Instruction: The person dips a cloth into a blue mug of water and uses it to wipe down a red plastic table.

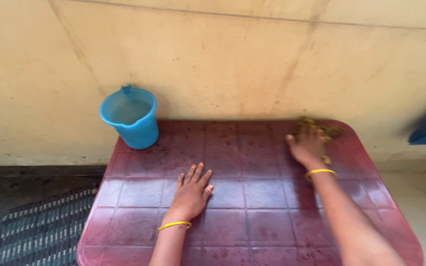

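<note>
Flat on the dark red plastic table [252, 221] lay my left hand [192, 192], fingers spread, holding nothing. Farther off, my right hand [307, 145] pressed a brownish scrubbing wad [321, 130] at the far right corner, fingers curled over it. Beyond, a blue bucket [130, 118] stood on the table's far left corner against the wall [223, 59].

Stained cream wall [223, 54], dark ribbed mat [35, 226]

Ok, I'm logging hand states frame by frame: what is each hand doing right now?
Left hand: open, flat on the red table, holding nothing.
Right hand: pressed on a brownish scrubber at the far corner; grip unclear.
</note>
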